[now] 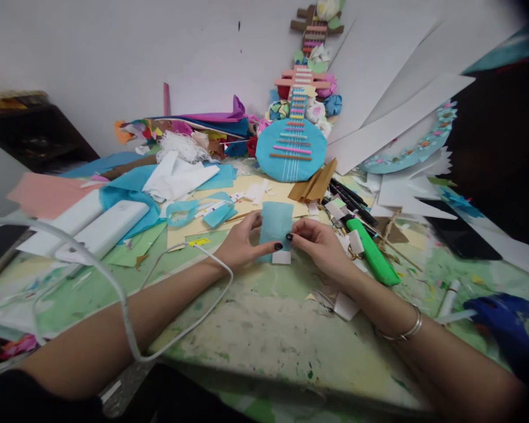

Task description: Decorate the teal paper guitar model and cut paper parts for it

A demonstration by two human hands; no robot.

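A small light blue paper piece (277,223) stands between my hands over the middle of the table, with a white strip (281,257) showing at its lower end. My left hand (245,241) holds its left side, the thumb lying across the front and the fingers behind. At its right edge, my right hand (314,239) pinches the paper between thumb and forefinger. A white cable (216,294) loops over my left forearm.
Behind stands a blue paper guitar (291,150). A green cutter (372,251), black pens (351,201) and paper scraps lie right; a blue glue gun (505,317) is farther right. White power bank (103,230), crumpled paper and a phone (461,229) also lie on the table (264,329).
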